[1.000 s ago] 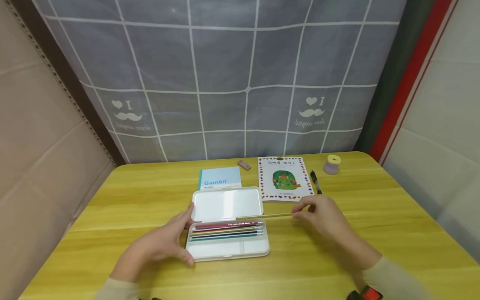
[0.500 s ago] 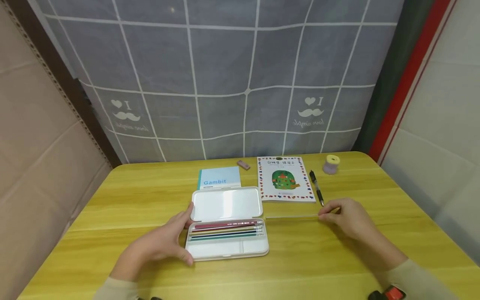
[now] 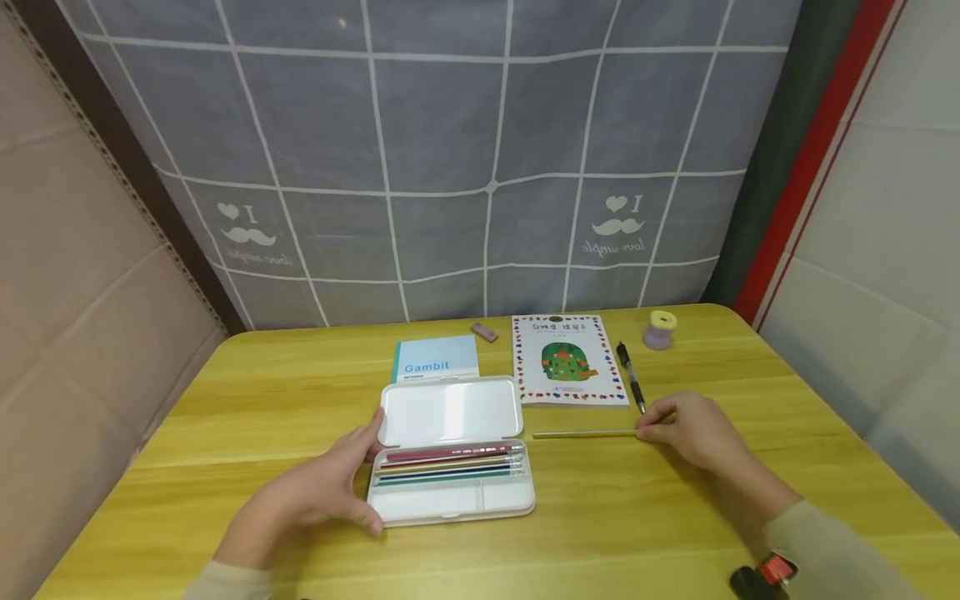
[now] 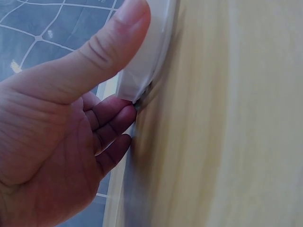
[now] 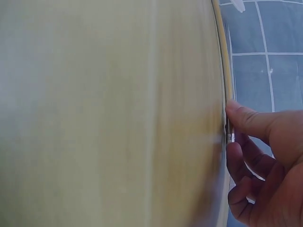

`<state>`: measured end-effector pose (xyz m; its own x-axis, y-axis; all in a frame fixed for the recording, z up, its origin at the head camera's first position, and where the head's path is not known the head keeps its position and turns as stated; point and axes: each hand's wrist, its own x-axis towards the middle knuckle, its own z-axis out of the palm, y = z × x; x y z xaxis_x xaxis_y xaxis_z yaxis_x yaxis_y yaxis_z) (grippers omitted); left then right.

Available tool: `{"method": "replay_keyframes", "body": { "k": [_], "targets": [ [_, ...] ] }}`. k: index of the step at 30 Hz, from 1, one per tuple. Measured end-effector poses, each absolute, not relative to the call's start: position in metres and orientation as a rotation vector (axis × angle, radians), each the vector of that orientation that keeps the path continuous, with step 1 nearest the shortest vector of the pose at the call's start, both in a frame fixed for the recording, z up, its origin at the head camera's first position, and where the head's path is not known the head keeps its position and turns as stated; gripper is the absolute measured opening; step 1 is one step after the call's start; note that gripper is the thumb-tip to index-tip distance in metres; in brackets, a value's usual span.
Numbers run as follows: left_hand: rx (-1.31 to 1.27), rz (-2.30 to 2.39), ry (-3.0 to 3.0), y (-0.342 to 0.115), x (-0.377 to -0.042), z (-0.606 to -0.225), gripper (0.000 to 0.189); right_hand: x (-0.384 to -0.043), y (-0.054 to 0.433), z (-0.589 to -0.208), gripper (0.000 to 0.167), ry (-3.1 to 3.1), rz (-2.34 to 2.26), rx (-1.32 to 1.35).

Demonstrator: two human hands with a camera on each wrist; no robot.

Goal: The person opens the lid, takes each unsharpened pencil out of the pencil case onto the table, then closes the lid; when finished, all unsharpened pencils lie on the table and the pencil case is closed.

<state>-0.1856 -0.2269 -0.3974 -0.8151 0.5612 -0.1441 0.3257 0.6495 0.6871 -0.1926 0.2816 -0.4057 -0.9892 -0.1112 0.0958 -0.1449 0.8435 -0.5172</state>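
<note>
A white pencil case (image 3: 431, 505) lies on the table with its lid (image 3: 420, 412) tipped back. Several pencils (image 3: 450, 467) in pink, gold, dark and green lie side by side in its rear compartment. My left hand (image 3: 318, 487) grips the case's left end, thumb at the front corner and fingers at the back; the left wrist view shows the thumb (image 4: 109, 47) against the white case (image 4: 142, 71). To the right of the case, my right hand (image 3: 690, 429) pinches one end of a gold pencil (image 3: 581, 433). This pencil (image 5: 223, 42) lies low along the tabletop, its metal ferrule near the fingertips.
Behind the case lies a blue-and-white notebook (image 3: 438, 357) marked Gambit, partly covered by the lid. A white picture book (image 3: 532, 367), a black pen (image 3: 631, 377), a pinkish eraser (image 3: 484, 332) and a yellow-and-lilac spool (image 3: 659, 331) are farther back. A grey gridded curtain (image 3: 435, 233) hangs behind.
My right hand has drawn the gold pencil rightward, away from the case, and lowered it toward the table. My left hand has kept its hold on the case.
</note>
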Motion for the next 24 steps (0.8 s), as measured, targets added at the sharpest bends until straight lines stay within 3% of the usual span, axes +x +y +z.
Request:
{"method": "replay_keyframes", "body": {
  "k": [24],
  "targets": [
    [0.706, 0.982, 2.509, -0.2285, -0.1865, -0.3997, 0.151, -0.1977, 0.2876, -0.4107, 0.011, -2.974, 0.933, 0.179]
  ]
}}
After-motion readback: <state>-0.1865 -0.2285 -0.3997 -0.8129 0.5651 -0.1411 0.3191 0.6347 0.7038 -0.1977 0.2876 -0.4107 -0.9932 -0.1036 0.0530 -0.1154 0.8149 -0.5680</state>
